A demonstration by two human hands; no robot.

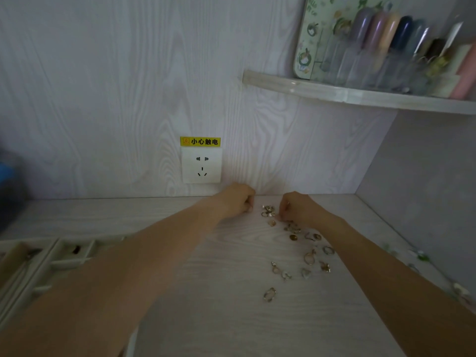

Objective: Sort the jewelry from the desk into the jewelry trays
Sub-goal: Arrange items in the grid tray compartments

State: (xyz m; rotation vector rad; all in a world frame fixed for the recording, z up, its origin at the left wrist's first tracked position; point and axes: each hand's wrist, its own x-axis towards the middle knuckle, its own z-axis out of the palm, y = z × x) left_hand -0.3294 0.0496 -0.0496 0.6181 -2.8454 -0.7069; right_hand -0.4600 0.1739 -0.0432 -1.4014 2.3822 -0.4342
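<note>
Pale wood-grain desk point(231, 318) meeting a matching back wall that carries a white socket point(201, 164) under a yellow warning label point(200, 141). At lower left the jewelry trays point(38, 256) are cut off by the frame edge and partly hidden behind the left forearm; their contents are too dim to identify. Left hand point(238, 200) rests on the desk near the wall, fingers curled under; whether they hold anything cannot be told. Right hand point(296, 206), fingers bent together, pinches at the far end of the jewelry point(296, 243), what it grips being too small to make out. This scatter of rings and small pieces runs from far to near, just right of centre. Upper right, a curved shelf point(347, 95) bears blurred bottles point(381, 50).
</note>
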